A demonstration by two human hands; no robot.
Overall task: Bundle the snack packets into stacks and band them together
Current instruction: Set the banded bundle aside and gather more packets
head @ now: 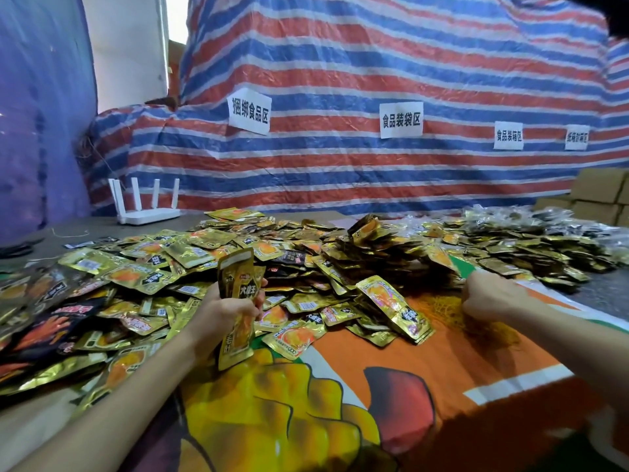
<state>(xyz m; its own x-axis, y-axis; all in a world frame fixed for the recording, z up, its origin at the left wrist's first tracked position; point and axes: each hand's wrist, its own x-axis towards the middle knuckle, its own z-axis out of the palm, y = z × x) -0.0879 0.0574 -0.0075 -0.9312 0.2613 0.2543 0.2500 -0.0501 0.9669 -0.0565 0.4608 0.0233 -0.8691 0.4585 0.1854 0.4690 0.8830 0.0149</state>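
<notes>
Snack packets (190,264) in gold foil are strewn in a broad, loose heap across the far and left parts of the table (95,226), lying flat or overlapped and pointed every way. A small stack of packets (238,294) is held apart from the heap in the left hand (221,311), the fingers being curled round its middle. The stack is stood on end, its long axis near upright and tilted slightly, with the printed faces turned toward the camera. The right hand (490,298) is seen with fingers curled just beside a tangle of thin yellowish bands (439,313); whether anything is pinched in it cannot be told. One packet near the front of the heap (394,308) is laid with its long axis running diagonally, from upper left to lower right. Darker packets (51,328) are mixed in at the left. The near part of the table is covered by an orange printed sheet (391,362). A white router (148,212) with four antennas is set at the back left. Behind the table, a red, white and blue striped tarp (340,63) is hung, with paper signs (250,112) fixed to it. Cardboard boxes (599,192) are stacked at the far right.
</notes>
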